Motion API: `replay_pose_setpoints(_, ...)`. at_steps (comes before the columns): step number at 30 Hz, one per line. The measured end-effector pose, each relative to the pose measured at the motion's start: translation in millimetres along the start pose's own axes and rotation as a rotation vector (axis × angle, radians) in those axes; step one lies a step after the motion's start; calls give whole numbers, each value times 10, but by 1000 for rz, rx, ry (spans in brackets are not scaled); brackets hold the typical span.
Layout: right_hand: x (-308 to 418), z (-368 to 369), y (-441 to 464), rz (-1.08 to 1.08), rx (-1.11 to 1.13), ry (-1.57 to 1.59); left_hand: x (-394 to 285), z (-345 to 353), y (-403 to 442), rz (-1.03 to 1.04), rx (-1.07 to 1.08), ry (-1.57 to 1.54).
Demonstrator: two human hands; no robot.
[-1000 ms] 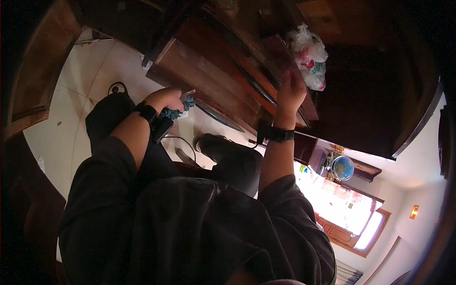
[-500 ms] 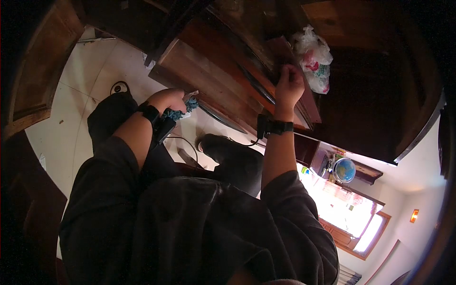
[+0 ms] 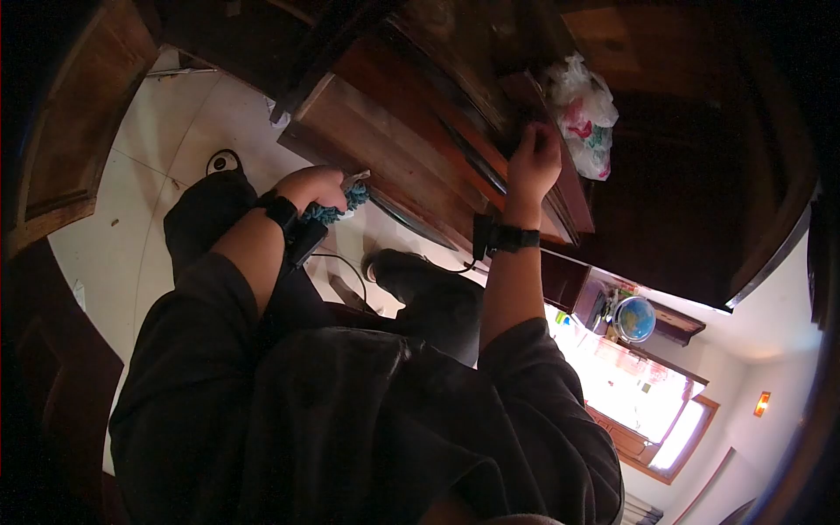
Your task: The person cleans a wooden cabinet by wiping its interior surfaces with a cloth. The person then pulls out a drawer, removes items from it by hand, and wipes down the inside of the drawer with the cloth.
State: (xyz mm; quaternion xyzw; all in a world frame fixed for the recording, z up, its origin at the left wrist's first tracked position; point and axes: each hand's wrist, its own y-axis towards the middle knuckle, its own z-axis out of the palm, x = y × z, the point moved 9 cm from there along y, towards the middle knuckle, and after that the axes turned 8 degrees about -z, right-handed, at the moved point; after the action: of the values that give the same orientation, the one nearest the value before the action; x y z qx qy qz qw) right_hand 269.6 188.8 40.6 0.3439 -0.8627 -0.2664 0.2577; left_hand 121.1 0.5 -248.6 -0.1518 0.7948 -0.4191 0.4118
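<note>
My left hand (image 3: 322,187) is closed around a teal shaggy chenille cloth (image 3: 353,199), just in front of a wooden drawer-like panel (image 3: 367,131). A small pale scrap pokes out by its fingers. My right hand (image 3: 535,164) is raised with curled fingers, overlapping a narrow reddish-brown board (image 3: 570,188) inside the dark wooden furniture. Shadow hides its fingertips, so I cannot tell whether they grip the board or something small. Just beyond that board lies a knotted white plastic bag (image 3: 584,114) with red and green print.
An open wooden door (image 3: 74,114) stands at the left. Below are the pale tiled floor (image 3: 131,188), my shoe (image 3: 223,163) and a thin black cable (image 3: 354,267). A globe (image 3: 633,318) sits near a bright window (image 3: 626,381) at the lower right.
Very little differs. The wooden panels and plastic bag appear slightly lower and further right in view. Both hands keep nearly the same pose.
</note>
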Motion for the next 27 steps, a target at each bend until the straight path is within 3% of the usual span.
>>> replay_pose_setpoints(14,-172,64,73,61,57,33,-3,-5,-15,27,-32,11)
replay_pose_setpoints(17,190,-42,99,-282,2,-427,-10,16,3,49,-20,11)
replay_pose_setpoints(20,261,-28,122,-434,-34,-390,-2,22,4,16,-4,0)
replay_pose_setpoints(23,-3,67,126,-320,120,-336,55,73,73,-31,19,-37)
replay_pose_setpoints(27,-103,69,144,-305,90,-195,27,39,41,-10,10,-23)
